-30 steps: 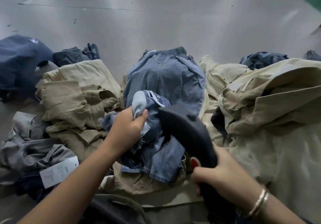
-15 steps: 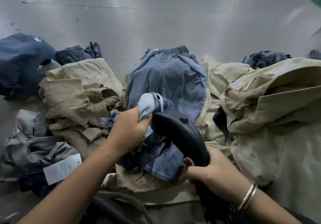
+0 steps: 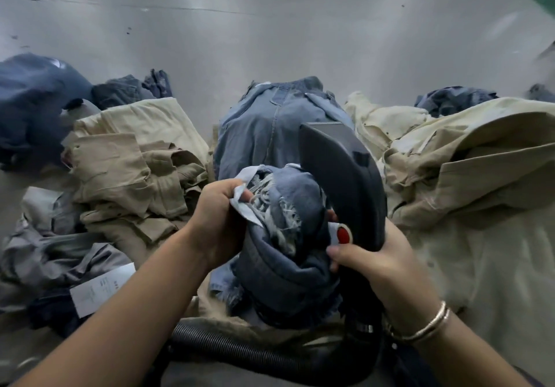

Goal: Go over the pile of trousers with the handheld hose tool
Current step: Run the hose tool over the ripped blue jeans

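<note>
Nearest the camera, below the jeans, a black ribbed hose (image 3: 240, 349) runs across the bottom of the view toward the tool's lower end. Just above it, the right hand (image 3: 381, 262) grips the dark tool (image 3: 345, 176) by its handle, fingers curled round it and the thumb lying just beside the red button (image 3: 344, 234); a metal bracelet (image 3: 426, 325) sits on that wrist. The tool's wide flat nozzle points up and away, and its body lies against the right side of the jeans.

Left of the tool, the left hand (image 3: 220, 221) clutches a bunched fold of the jeans (image 3: 288, 236), fingers closed round pale, frayed denim. The gathered part is dark blue with loose white threads, and it sits raised between the two hands. Beyond that bunch, the lighter blue body of the jeans stretches away over the pile.

Left of the jeans lie folded khaki trousers (image 3: 120, 170), with grey trousers (image 3: 54, 248) nearer and lower, and a white paper tag (image 3: 102, 289) resting on them. Farther left sits a dark navy heap (image 3: 33, 107), and a smaller dark denim piece (image 3: 126, 92) lies behind the khaki pair.

Right of the jeans, cream trousers (image 3: 468, 176) spread wide and reach the frame's edge; more blue denim (image 3: 450, 101) shows behind them.

Beyond everything lies the grey floor (image 3: 270, 32), shiny with a few dark specks.
</note>
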Available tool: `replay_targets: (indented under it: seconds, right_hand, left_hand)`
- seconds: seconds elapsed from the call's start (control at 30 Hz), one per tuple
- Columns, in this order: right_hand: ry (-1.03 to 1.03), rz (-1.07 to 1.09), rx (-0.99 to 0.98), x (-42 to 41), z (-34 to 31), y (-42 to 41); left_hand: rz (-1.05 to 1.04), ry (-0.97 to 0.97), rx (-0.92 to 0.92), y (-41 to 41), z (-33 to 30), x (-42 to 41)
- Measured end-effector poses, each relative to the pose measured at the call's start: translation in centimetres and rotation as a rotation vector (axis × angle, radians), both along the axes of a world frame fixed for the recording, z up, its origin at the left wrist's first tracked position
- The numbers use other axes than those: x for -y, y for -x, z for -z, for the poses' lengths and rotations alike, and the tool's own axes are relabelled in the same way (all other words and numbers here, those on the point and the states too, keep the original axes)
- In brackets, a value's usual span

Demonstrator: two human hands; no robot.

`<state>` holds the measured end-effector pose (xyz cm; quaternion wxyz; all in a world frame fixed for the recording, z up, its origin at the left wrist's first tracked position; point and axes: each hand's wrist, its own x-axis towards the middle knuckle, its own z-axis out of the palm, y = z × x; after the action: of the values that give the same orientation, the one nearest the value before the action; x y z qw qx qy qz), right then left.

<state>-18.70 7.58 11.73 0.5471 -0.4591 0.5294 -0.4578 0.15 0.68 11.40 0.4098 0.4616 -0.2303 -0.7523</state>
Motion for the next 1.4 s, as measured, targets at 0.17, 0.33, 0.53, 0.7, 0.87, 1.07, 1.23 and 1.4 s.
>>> replay_targets:
  seconds: [0.17, 0.33, 0.53, 0.7, 0.87, 1.07, 1.23, 1.4]
  right_hand:
    - [0.008, 0.059, 0.127, 0.4, -1.5, 1.8]
    - [-0.071, -0.076, 0.089, -0.8, -1.6, 2.9]
    - [-0.176, -0.147, -0.013, -2.1, 0.0, 2.0]
    - [-0.123, -0.036, 0.08, -1.1, -0.5, 2.6]
    - [-0.156, -0.114, 0.067, -0.5, -1.0, 2.6]
    - [-0.169, -0.174, 0.0, -0.8, -0.8, 0.5]
    - [-0.114, 0.085, 0.076, 0.6, -1.4, 2.3]
    - [-0.206, -0.156, 0.024, -1.1, -1.1, 1.2]
  left_hand:
    - [-0.008, 0.024, -0.084, 0.3, -1.0, 0.2]
    - [-0.017, 0.199, 0.029, -0.3, -0.6, 1.2]
    - [0.006, 0.364, -0.037, -1.6, -1.0, 2.1]
    - [0.003, 0.321, -0.032, -2.4, -0.8, 1.9]
    - [0.068, 0.301, -0.019, -2.2, -0.2, 1.4]
    - [0.112, 0.381, 0.22, -0.8, 0.8, 0.6]
    - [0.127, 0.372, 0.261, -1.2, 0.6, 0.3]
    - [0.071, 0.348, 0.246, -1.5, 0.6, 0.6]
